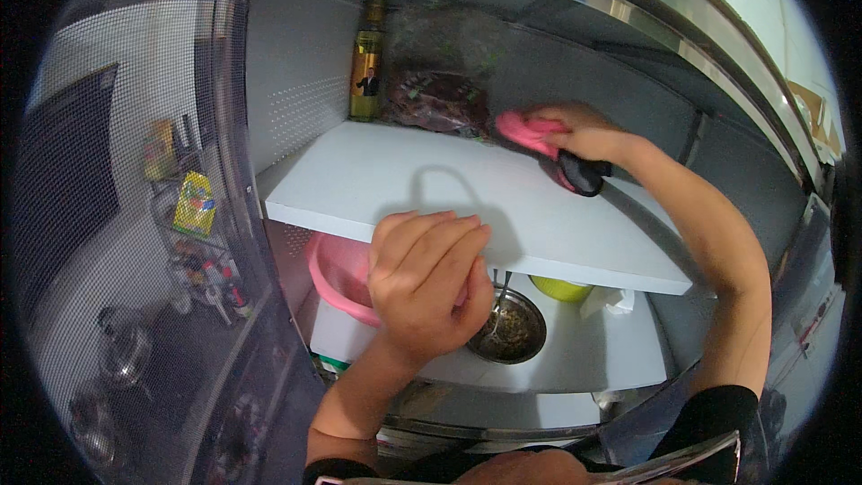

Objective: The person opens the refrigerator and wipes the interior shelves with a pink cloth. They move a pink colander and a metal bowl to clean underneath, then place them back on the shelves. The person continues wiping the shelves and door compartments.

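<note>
My right hand (pixel 582 131) grips a bunched pink cloth (pixel 532 131) over the right rear part of a white cabinet shelf (pixel 404 168). Just below that hand a dark object (pixel 580 174) with a reddish edge rests on the shelf; what it is I cannot tell. My left hand (pixel 427 276) is raised before the shelf's front edge, its fingers curled in; whether anything is inside them is hidden. At the back left of the shelf stands a bottle of yellowish liquid (pixel 366 74), beside a clear plastic bag with dark reddish contents (pixel 438 101).
The lower shelf (pixel 572 357) holds a pink basin (pixel 343 283), a metal bowl of food (pixel 518 333) with a utensil, a yellow-green bowl (pixel 560 287) and a white plastic bag (pixel 616 303). A mesh-covered door (pixel 222 114) stands at the left.
</note>
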